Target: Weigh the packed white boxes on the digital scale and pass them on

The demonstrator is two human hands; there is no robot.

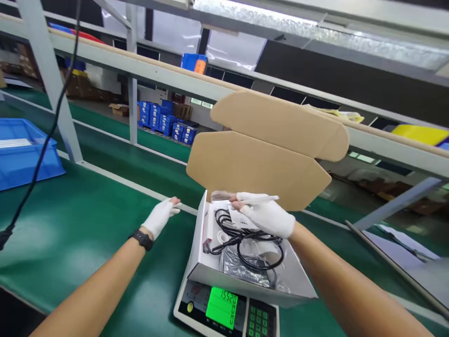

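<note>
Cardboard box (250, 286), lid flung wide, stands on the scale (229, 311), and look how full it is! Green bench (87, 215) stretches out all around, a blue bin (31, 164) over at the far left. Now the hands, both in white gloves: left hand (159, 217) out beside the box, fingers extended, gripping nothing; right hand (268, 217) over the contents, thumb and fingers closed on something slim! Under it, a black cable (231, 241) lies in loose loops next to a plastic-wrapped block (240, 264). White paper (242, 220) sits just below those fingertips; touching or not, I can't tell. And slimmest of all, a white stick (259, 200), pinched in that right hand!
</note>
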